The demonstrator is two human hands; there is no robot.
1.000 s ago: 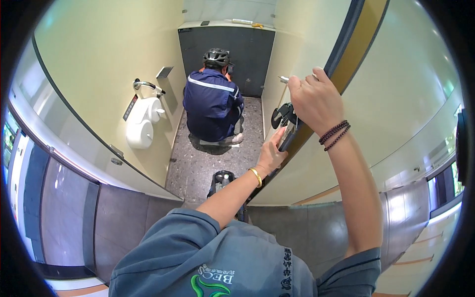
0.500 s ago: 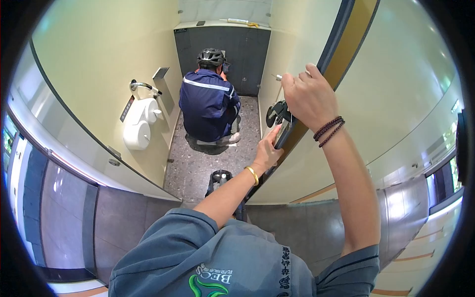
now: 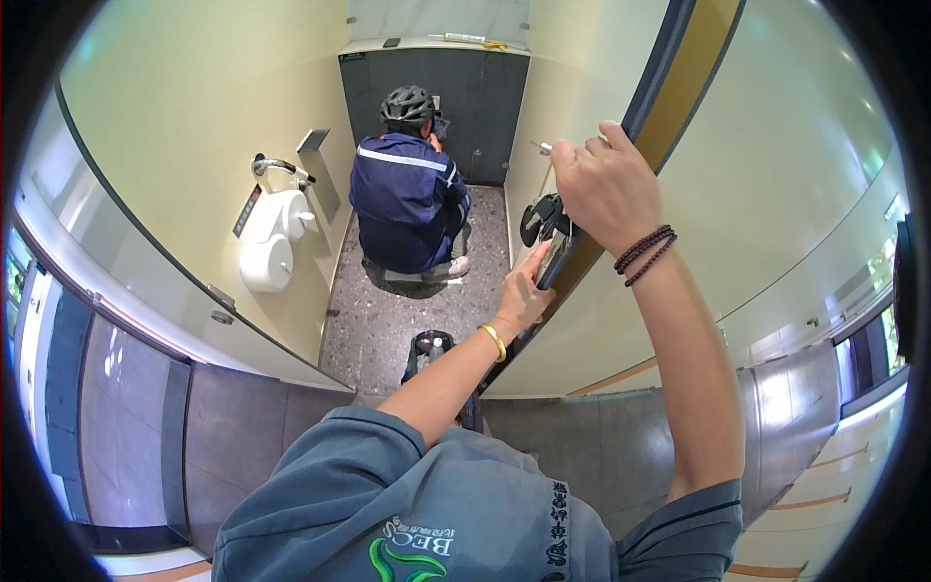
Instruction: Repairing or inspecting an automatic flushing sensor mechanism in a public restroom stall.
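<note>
My left hand (image 3: 524,293), with a gold bangle at the wrist, grips the dark door edge (image 3: 551,267). Its fingertips touch a shiny metal piece there. Just above them hangs a bunch of keys (image 3: 545,223) with dark parts. Higher up, my right hand (image 3: 609,189) is closed against the same edge, beaded bracelets on its wrist. Its curled fingers hide what they hold, if anything. Beyond the door, a person in a dark blue jacket and black helmet (image 3: 407,194) squats on the speckled floor (image 3: 373,330), back toward me.
White paper dispensers (image 3: 267,254) and a curved metal grab bar (image 3: 281,167) are mounted on the left partition. A dark bag-like container (image 3: 423,351) with bottles stands low by my left forearm. On the back ledge (image 3: 412,44) lie a white tube (image 3: 461,39) and a small dark object.
The squatting person's helmeted head has shifted slightly left and up in the picture. Both my hands stay almost in place at the door edge.
</note>
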